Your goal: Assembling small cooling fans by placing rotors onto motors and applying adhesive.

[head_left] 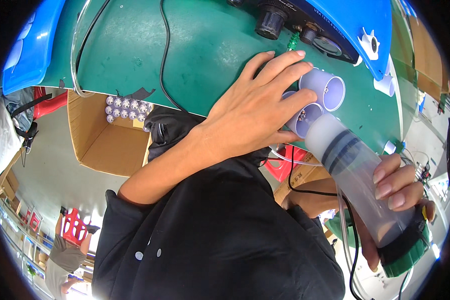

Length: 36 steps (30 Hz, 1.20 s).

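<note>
My left hand (255, 105) reaches across the green table, its thumb and index finger closed around a small lavender cup (312, 111). Some small parts show inside that cup, too small to name. Beside it, another lavender cup (333, 94) lies with its mouth toward me, close to my other fingertips. My right hand (397, 187) is wrapped around a large translucent dispensing syringe (357, 187) with dark bands and a green-and-black cap (407, 250). The syringe is tilted, its pale end at the rim of the held cup. Whether the two touch, I cannot tell.
A black control box (305, 25) with knobs, a gauge and a green fitting (293, 40) stands at the back. Blue trays (32, 55) flank the table. Several lavender parts sit in a cardboard box (105, 145). A black cable (164, 55) crosses the tabletop; a person (67, 255) is lower left.
</note>
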Available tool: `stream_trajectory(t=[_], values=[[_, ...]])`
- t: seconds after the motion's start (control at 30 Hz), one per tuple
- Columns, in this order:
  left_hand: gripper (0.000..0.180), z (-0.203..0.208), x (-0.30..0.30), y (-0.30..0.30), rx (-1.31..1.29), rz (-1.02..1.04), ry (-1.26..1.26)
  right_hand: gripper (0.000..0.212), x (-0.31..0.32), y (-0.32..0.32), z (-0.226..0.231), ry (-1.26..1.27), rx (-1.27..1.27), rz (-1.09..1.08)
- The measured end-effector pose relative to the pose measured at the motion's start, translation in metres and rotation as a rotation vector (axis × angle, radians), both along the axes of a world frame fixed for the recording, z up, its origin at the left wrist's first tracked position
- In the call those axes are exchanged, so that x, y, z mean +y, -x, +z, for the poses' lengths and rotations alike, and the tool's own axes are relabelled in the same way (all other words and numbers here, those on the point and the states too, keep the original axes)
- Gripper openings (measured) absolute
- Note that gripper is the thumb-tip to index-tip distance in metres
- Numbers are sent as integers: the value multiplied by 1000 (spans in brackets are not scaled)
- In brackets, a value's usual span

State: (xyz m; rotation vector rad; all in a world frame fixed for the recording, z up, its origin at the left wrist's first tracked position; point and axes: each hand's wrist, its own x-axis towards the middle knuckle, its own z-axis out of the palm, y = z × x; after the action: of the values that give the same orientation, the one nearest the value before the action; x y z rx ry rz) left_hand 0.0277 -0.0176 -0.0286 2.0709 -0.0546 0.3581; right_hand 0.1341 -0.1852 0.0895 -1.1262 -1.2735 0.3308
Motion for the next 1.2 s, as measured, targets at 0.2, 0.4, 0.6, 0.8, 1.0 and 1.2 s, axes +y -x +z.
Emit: stream_trajectory(t=[0.2, 0.4, 0.6, 0.8, 1.0, 1.2], values=[[68, 1, 0, -1, -12, 8, 7, 120, 0, -3, 0, 34, -9, 7], [66, -1, 0, 0, -17, 24, -5, 105, -21, -9, 1, -290, 318, -52], [67, 0, 0, 1, -6, 18, -15, 110, -36, -18, -10, -253, 275, -220], [67, 0, 1, 1, -4, 12, -4, 109, -37, -24, -10, -122, 212, -193], [67, -1, 0, 1, -4, 21, -20, 109, -36, -24, -10, -110, 192, -157], [65, 0, 0, 0, -8, 24, -30, 108, -32, -20, -5, -49, 128, -140]])
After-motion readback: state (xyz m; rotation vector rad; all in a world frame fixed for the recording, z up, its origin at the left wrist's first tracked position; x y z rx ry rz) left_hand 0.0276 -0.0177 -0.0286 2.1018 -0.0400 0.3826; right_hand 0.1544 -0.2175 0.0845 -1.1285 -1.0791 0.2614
